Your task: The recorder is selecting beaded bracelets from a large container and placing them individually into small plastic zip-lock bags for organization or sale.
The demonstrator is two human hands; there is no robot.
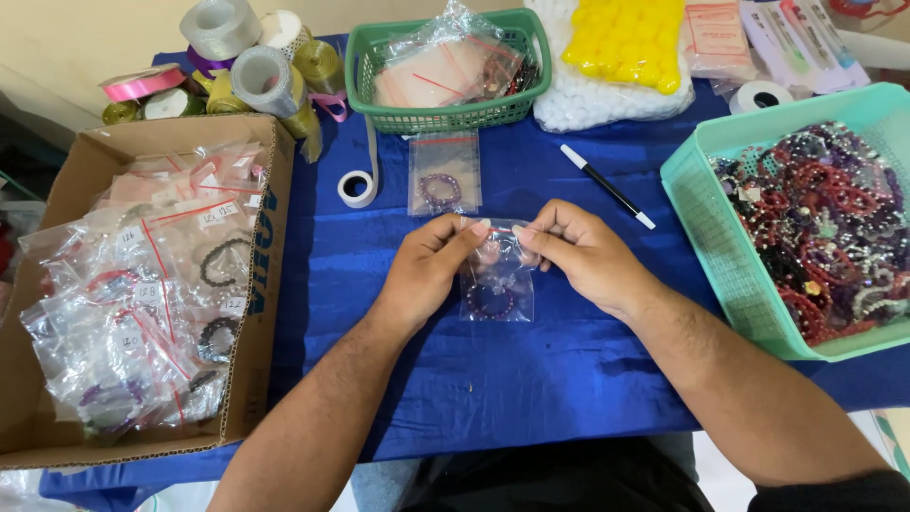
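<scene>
While small clear zip bag [497,280] hangs dead centre over blue worktop [531,379], both hands pinch its top edge: left hand [431,265] from 9 o'clock, right hand [583,254] from 3. Bag's long axis runs 12 to 6, dark bead bracelet [490,301] sits at bottom. Hands equally near, fingertips almost meeting, wrists low, forearms angling in from 6. Second bagged bracelet [444,173] lies at 12.

- Clear, glossy plastic zip bag [497,284] with beaded bracelet [490,301]
- Smooth blue cloth table cover [531,370], faintly sheened
- Matt brown corrugated cardboard box [248,379]
- Green plastic mesh basket [445,116]
- Shiny metallic ribbon rolls [265,76]
</scene>
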